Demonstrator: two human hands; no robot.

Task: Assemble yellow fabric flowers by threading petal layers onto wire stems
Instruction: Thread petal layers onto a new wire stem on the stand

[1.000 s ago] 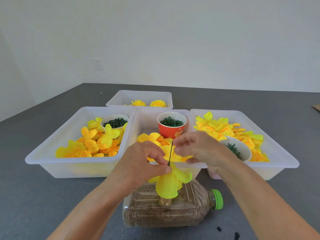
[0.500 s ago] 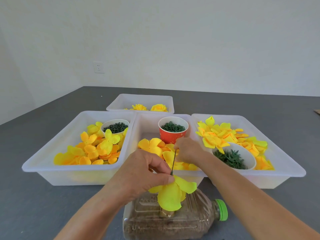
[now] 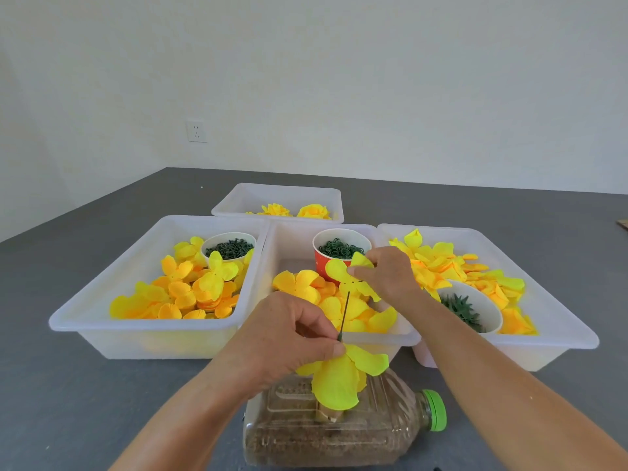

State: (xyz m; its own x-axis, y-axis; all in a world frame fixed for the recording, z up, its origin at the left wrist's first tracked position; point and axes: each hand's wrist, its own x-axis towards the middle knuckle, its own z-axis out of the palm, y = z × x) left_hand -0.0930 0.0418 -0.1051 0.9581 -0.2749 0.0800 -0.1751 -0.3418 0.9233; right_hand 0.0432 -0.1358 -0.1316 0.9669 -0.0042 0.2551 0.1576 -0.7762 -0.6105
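Observation:
My left hand [image 3: 289, 338] pinches a thin dark wire stem [image 3: 344, 316] just above a yellow petal layer [image 3: 339, 379] threaded on it. The stem stands up over a plastic bottle [image 3: 356, 433] lying on its side. My right hand [image 3: 387, 273] pinches a loose yellow petal layer [image 3: 343, 273] and holds it just above the tip of the wire, over the middle tray [image 3: 285, 246].
Three white trays of yellow and orange petals stand in a row, with a fourth tray [image 3: 282, 195] behind holding finished flowers. A red cup [image 3: 339, 249] and a white cup [image 3: 229, 248] hold dark green rings. Another white cup [image 3: 472, 307] holds green leaf pieces.
My right hand reached into the middle tray, picked up a petal layer and lifted it above the wire tip. My left hand kept its pinch on the stem.

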